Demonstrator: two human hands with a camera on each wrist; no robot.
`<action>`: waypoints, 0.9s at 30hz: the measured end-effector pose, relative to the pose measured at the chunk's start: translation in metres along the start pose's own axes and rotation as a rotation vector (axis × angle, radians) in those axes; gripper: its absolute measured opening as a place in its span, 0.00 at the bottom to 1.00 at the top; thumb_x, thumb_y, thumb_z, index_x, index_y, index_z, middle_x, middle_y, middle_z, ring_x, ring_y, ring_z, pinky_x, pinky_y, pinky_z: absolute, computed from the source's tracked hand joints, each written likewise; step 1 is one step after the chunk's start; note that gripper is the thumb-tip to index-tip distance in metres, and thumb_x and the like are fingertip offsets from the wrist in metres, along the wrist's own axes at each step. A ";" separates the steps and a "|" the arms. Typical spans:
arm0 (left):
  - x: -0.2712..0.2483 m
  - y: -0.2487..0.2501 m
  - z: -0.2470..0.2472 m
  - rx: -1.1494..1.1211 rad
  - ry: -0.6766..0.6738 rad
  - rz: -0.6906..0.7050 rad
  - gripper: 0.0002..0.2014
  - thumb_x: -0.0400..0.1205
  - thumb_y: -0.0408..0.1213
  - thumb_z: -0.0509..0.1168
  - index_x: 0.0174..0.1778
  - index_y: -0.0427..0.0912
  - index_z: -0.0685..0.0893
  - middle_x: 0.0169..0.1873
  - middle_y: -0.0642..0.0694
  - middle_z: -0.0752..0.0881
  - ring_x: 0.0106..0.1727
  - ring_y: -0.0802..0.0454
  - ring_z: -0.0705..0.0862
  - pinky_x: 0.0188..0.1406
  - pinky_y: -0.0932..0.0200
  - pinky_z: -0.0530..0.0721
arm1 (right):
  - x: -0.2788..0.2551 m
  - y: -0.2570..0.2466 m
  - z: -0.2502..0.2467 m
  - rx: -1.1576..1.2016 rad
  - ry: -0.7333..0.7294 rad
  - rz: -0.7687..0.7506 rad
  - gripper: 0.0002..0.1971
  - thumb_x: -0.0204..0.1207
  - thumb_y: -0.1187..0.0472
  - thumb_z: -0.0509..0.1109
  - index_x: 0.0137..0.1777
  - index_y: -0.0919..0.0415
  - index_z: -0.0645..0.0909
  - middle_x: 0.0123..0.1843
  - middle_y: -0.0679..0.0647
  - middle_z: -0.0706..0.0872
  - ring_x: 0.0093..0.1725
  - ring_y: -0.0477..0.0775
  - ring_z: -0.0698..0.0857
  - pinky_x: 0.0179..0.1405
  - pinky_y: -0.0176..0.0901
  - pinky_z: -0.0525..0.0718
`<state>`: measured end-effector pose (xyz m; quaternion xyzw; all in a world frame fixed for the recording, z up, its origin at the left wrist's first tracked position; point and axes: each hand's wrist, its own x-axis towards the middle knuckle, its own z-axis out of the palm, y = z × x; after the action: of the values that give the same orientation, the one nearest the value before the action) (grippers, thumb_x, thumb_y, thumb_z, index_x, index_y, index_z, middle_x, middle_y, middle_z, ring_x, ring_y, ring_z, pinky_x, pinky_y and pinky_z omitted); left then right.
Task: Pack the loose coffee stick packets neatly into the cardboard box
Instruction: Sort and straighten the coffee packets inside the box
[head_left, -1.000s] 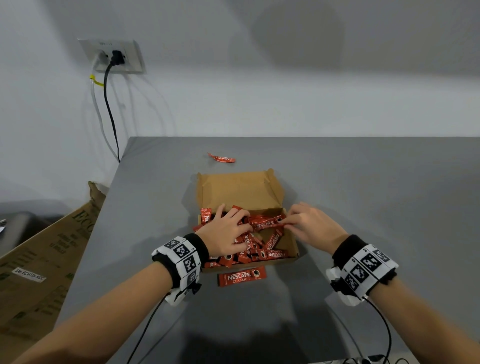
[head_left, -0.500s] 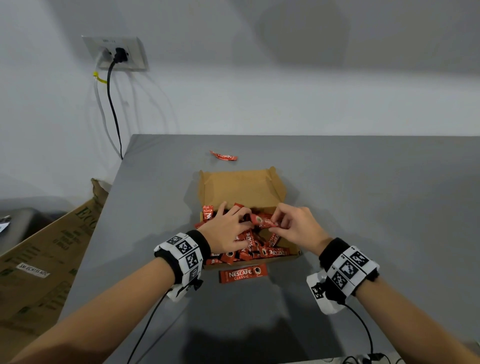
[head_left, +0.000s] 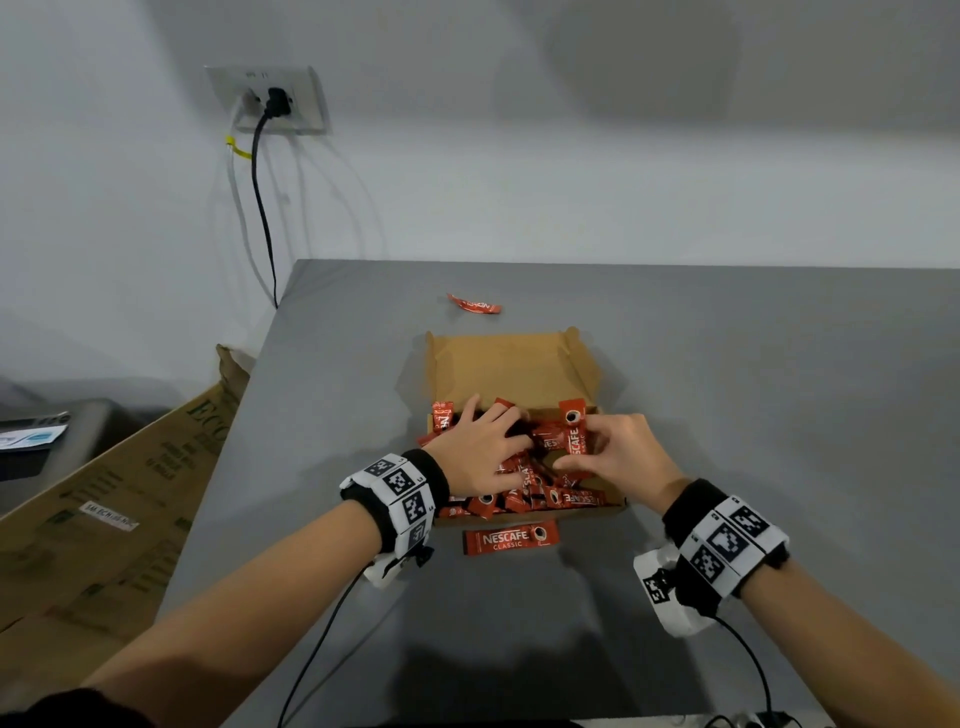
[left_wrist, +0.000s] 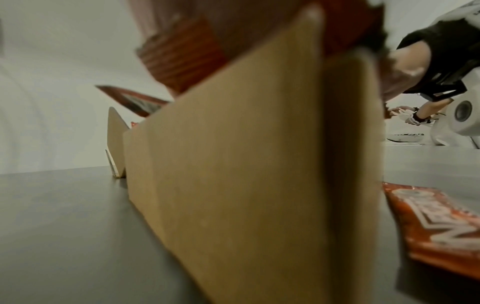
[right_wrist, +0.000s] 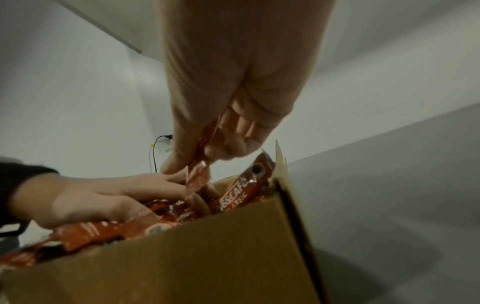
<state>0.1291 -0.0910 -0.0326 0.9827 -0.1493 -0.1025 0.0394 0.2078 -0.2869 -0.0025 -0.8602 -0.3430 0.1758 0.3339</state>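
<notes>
A person's two hands work inside an open cardboard box on a grey bench. The left hand lies flat, fingers spread and straight, pressing on the jumble of red coffee stick packets that fills the box's near half. The right hand, at the box's right side, has its fingers and thumb curled round one packet, pinching it upright over the pile; another packet stands tilted against the box's right wall. The box's lid flap lies back behind it, bare brown card. One loose packet lies flat on the bench just in front of the box, label up, and another loose packet lies beyond the box, well apart. A wall socket with a black plug sits on the wall behind and to the left of the box
</notes>
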 end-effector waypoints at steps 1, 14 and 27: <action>0.000 0.000 0.000 0.001 0.002 -0.001 0.27 0.81 0.56 0.52 0.72 0.46 0.71 0.74 0.42 0.64 0.76 0.45 0.60 0.76 0.30 0.49 | 0.000 -0.003 0.000 0.028 -0.011 0.008 0.19 0.63 0.56 0.81 0.53 0.59 0.83 0.41 0.49 0.88 0.35 0.37 0.83 0.39 0.31 0.84; 0.001 -0.001 0.001 0.016 0.015 -0.013 0.27 0.82 0.56 0.53 0.71 0.42 0.74 0.75 0.43 0.63 0.76 0.46 0.59 0.76 0.31 0.49 | -0.002 -0.020 0.009 0.581 -0.013 0.083 0.12 0.83 0.66 0.58 0.64 0.61 0.64 0.40 0.63 0.86 0.34 0.58 0.89 0.36 0.45 0.89; 0.001 0.000 0.000 -0.007 0.011 -0.014 0.24 0.82 0.54 0.55 0.67 0.41 0.79 0.76 0.43 0.62 0.77 0.46 0.58 0.77 0.30 0.47 | -0.003 -0.007 0.016 0.725 0.129 0.105 0.06 0.82 0.69 0.58 0.47 0.58 0.67 0.45 0.67 0.85 0.39 0.60 0.90 0.39 0.44 0.89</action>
<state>0.1301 -0.0911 -0.0330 0.9841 -0.1421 -0.0979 0.0428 0.1936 -0.2784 -0.0089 -0.7118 -0.1921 0.2482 0.6284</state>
